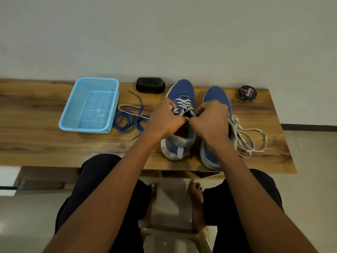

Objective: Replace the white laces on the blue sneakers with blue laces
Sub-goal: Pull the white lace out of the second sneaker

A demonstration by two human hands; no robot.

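Observation:
Two blue sneakers stand side by side on the wooden table, toes toward the wall. The left sneaker still carries a white lace through its upper eyelets. My left hand and my right hand meet over its tongue, fingers curled and pinching that lace. The right sneaker is partly hidden by my right hand; loose white lace spills off its right side. Coiled blue laces lie left of the shoes, with a white lace end across them.
A light blue perforated basket sits at the left. A black shoe brush lies by the wall. A round polish tin stands at the far right. My knees and bare feet are below the table's front edge.

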